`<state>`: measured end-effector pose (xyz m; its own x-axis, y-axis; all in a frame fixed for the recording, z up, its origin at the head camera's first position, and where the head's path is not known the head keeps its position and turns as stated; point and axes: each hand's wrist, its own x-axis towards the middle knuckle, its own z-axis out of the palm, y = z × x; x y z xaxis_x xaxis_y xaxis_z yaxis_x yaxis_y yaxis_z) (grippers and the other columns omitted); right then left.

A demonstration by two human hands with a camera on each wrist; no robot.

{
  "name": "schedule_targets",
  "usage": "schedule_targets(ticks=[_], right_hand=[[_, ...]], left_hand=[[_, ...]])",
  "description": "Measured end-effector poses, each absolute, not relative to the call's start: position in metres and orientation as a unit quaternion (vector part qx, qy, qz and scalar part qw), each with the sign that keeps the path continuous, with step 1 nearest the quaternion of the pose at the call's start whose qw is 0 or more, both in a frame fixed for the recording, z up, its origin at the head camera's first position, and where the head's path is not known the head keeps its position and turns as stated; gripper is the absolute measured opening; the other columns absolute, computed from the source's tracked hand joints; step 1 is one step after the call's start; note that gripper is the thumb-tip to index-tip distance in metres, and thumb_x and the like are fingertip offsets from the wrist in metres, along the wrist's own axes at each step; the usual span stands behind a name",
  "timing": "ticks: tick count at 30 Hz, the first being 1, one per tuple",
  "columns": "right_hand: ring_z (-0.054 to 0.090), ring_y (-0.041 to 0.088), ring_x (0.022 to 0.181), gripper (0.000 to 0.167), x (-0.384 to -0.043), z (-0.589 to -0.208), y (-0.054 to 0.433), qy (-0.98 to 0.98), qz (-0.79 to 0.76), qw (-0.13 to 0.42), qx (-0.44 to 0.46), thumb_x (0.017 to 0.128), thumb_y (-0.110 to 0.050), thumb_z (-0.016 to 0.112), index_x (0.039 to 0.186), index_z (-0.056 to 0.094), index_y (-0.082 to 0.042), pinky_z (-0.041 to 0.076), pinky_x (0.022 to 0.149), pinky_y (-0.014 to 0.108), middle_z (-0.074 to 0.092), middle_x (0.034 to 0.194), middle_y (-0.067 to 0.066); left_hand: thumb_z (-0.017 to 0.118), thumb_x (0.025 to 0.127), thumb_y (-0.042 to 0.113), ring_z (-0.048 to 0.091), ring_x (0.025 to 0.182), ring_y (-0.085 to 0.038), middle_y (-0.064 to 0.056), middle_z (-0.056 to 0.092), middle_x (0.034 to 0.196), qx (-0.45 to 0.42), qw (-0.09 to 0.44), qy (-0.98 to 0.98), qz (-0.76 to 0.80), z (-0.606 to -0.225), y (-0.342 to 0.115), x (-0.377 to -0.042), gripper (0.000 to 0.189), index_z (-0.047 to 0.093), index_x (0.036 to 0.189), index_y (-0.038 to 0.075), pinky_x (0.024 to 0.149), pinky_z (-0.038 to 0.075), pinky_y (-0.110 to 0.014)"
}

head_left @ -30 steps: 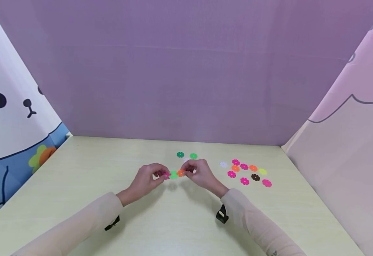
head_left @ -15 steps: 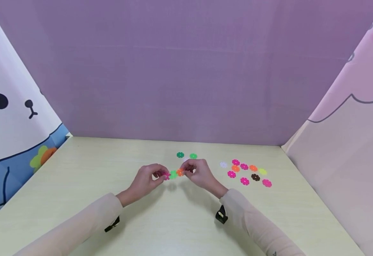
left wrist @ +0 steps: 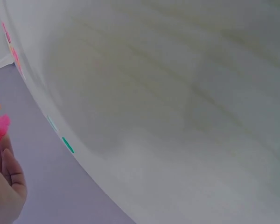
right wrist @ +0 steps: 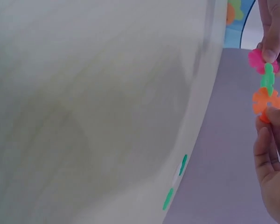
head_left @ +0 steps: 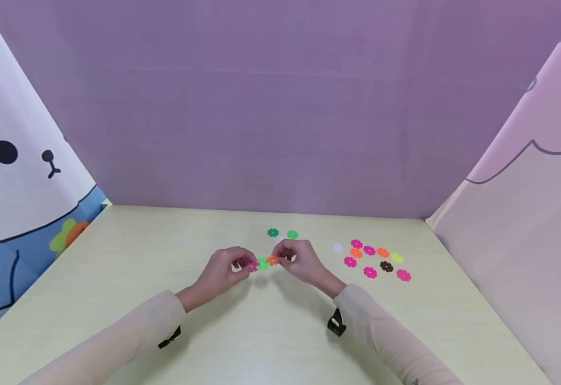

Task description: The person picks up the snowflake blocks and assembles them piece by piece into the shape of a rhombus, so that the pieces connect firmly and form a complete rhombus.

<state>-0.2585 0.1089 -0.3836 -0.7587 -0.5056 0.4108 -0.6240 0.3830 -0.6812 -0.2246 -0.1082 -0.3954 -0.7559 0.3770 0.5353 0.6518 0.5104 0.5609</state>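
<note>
Three flower-shaped interlocking discs form a short row between the hands, raised over the table. At its left end, the left hand (head_left: 224,270) pinches the pink disc (right wrist: 255,59) between thumb and fingers. A light green disc (right wrist: 267,80) stands in the middle, turned edge-on in the right wrist view and joined to its neighbours. The right hand (head_left: 303,262) pinches the orange disc (right wrist: 260,99) at the right end, partly covering it with the thumb. In the left wrist view only part of the pink disc (left wrist: 3,123) and the holding fingers show.
Behind the hands lie a dark green disc (head_left: 273,232), a light green disc (head_left: 292,234) and a partly hidden white one. To the right several more are spread out, among them a brown disc (head_left: 386,266) and a yellow disc (head_left: 397,258). A purple backdrop (head_left: 270,117) closes the table's far edge.
The head view shifts slightly. Both hands keep their grip on the same row of discs, in almost the same place.
</note>
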Motion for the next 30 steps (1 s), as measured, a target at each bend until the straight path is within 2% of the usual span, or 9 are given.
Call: schedule_targets(ticks=[7, 10, 16, 19, 23, 30], right_hand=[[0.061, 0.014, 0.081, 0.015, -0.267, -0.384, 0.114, -0.843, 0.422, 0.043, 0.330, 0.078, 0.000, 0.067, 0.092, 0.066, -0.006, 0.049, 0.064, 0.026, 0.068, 0.087, 0.004], [0.062, 0.020, 0.086, 0.021, -0.275, -0.384, 0.119, -0.847, 0.417, 0.046, 0.327, 0.078, 0.002, 0.067, 0.098, 0.063, -0.002, 0.050, 0.066, 0.028, 0.067, 0.093, 0.009], [0.062, 0.025, 0.089, 0.022, -0.300, -0.387, 0.128, -0.870, 0.395, 0.067, 0.286, 0.077, 0.005, 0.066, 0.098, 0.063, 0.000, 0.049, 0.066, 0.026, 0.066, 0.094, 0.015], [0.061, 0.028, 0.092, 0.023, -0.311, -0.389, 0.127, -0.884, 0.378, 0.058, 0.270, 0.077, 0.005, 0.066, 0.099, 0.062, 0.002, 0.051, 0.075, 0.033, 0.065, 0.098, 0.017], [0.059, 0.031, 0.095, 0.025, -0.323, -0.391, 0.123, -0.893, 0.362, 0.037, 0.266, 0.077, 0.006, 0.065, 0.102, 0.060, 0.005, 0.048, 0.087, 0.044, 0.063, 0.102, 0.021], [0.059, 0.031, 0.094, 0.026, -0.342, -0.396, 0.118, -0.916, 0.307, 0.031, 0.256, 0.076, 0.006, 0.066, 0.102, 0.061, 0.006, 0.049, 0.085, 0.038, 0.063, 0.102, 0.019]], left_hand=[[0.069, 0.076, 0.006, 0.057, 0.067, -0.002, 0.006, 0.065, 0.081, -0.276, 0.149, -0.870, -0.380, -0.402, -0.110, -0.227, 0.014, 0.066, 0.087, 0.014, 0.060, 0.049, -0.019], [0.069, 0.076, 0.006, 0.057, 0.067, -0.002, 0.007, 0.065, 0.081, -0.268, 0.145, -0.874, -0.377, -0.404, -0.113, -0.227, 0.014, 0.065, 0.087, 0.014, 0.061, 0.049, -0.019], [0.069, 0.075, 0.005, 0.057, 0.067, -0.001, 0.007, 0.065, 0.079, -0.268, 0.148, -0.874, -0.378, -0.405, -0.117, -0.227, 0.015, 0.065, 0.087, 0.014, 0.060, 0.049, -0.019], [0.069, 0.075, 0.004, 0.057, 0.067, -0.002, 0.007, 0.065, 0.081, -0.270, 0.148, -0.872, -0.380, -0.404, -0.117, -0.227, 0.016, 0.065, 0.087, 0.014, 0.060, 0.049, -0.019], [0.069, 0.076, 0.005, 0.058, 0.068, -0.002, 0.007, 0.065, 0.082, -0.272, 0.143, -0.871, -0.384, -0.403, -0.116, -0.227, 0.015, 0.065, 0.088, 0.014, 0.061, 0.050, -0.019], [0.068, 0.077, 0.005, 0.059, 0.068, -0.004, 0.006, 0.065, 0.082, -0.275, 0.137, -0.871, -0.385, -0.399, -0.115, -0.225, 0.014, 0.065, 0.088, 0.013, 0.061, 0.050, -0.020]])
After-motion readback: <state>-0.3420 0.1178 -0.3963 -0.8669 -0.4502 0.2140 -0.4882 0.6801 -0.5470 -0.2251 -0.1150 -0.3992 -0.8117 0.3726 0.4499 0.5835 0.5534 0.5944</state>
